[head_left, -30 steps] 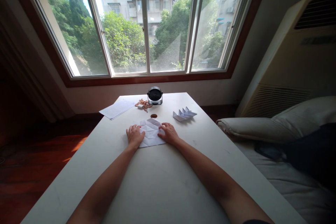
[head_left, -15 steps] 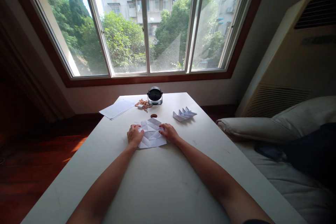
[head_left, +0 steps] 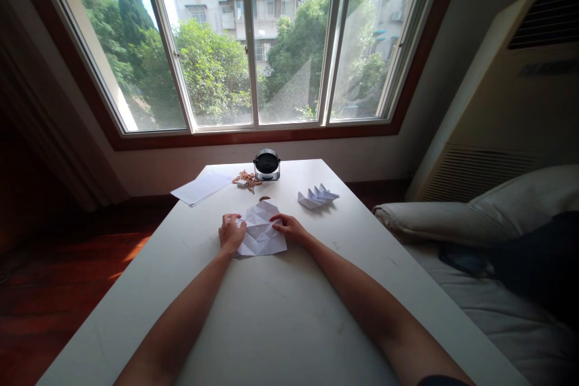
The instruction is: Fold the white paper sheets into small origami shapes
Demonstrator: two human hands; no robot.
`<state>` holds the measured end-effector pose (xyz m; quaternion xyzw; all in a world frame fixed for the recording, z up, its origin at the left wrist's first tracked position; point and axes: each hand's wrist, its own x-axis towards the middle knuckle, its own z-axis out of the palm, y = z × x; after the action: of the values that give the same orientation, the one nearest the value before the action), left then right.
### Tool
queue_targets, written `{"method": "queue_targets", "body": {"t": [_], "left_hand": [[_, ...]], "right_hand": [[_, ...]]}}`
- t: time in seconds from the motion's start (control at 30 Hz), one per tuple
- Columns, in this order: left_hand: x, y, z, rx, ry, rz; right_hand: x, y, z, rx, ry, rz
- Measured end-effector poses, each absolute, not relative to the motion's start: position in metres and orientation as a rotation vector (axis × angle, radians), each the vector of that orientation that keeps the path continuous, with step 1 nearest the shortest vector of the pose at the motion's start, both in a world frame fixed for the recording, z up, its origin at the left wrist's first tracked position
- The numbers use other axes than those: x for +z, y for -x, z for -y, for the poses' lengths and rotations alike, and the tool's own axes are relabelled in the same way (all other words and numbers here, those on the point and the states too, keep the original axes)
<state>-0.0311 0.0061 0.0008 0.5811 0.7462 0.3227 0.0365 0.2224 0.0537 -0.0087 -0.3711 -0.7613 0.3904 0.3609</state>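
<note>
A creased sheet of white paper [head_left: 261, 234] lies on the white table, its folds making a pattern of raised facets. At its left edge, my left hand [head_left: 231, 233] grips the paper between thumb and fingers. My right hand [head_left: 290, 227] pinches the opposite edge, with the fingertips on top of a crease. Just beyond the far edge of the sheet is a small brown oval object [head_left: 265, 198], partly covered by the paper. A folded white paper piece [head_left: 318, 196] with several pointed ridges stands to the right of my hands.
Written sheets [head_left: 201, 188] overlap the table's left edge. Near the far end are a tangled orange-brown cord [head_left: 246, 180] with a pale block and a round black device [head_left: 266, 165] on a stand. A padded seat [head_left: 434, 223] borders the table [head_left: 280, 319] on the right.
The paper's far part has risen and shifted slightly, now covering more of the brown object. My right fingers have moved a little left along the sheet; my left hand is nearly still.
</note>
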Motion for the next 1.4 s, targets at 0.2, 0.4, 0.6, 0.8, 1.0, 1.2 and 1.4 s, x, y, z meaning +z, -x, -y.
{"method": "queue_targets", "body": {"t": [0.2, 0.4, 0.6, 0.8, 1.0, 1.2, 1.4], "left_hand": [[-0.0019, 0.0315, -0.0077, 1.039, -1.769, -2.247], [-0.0027, 0.0304, -0.0088, 1.181, -1.757, -2.110], [-0.0038, 0.0313, -0.0104, 1.257, -1.771, -2.053], [-0.0021, 0.0314, -0.0103, 1.239, -1.771, -2.043], [-0.0008, 0.0305, -0.0111, 1.208, -1.838, -1.985], [-0.0042, 0.0316, -0.0133, 1.232, -1.859, -1.963], [-0.0084, 0.0335, -0.0162, 1.233, -1.890, -1.941]], "right_hand": [[-0.0059, -0.2213, -0.0538, 1.197, 0.886, 1.795], [-0.0052, -0.2218, -0.0537, 1.243, 0.887, 1.702], [-0.0068, -0.2224, -0.0542, 1.220, 0.916, 1.679], [-0.0072, -0.2232, -0.0541, 1.219, 0.897, 1.694], [-0.0028, -0.2224, -0.0506, 1.079, 0.940, 1.855], [-0.0005, -0.2211, -0.0459, 0.951, 0.929, 1.993], [-0.0038, -0.2228, -0.0476, 0.928, 0.924, 1.999]]}}
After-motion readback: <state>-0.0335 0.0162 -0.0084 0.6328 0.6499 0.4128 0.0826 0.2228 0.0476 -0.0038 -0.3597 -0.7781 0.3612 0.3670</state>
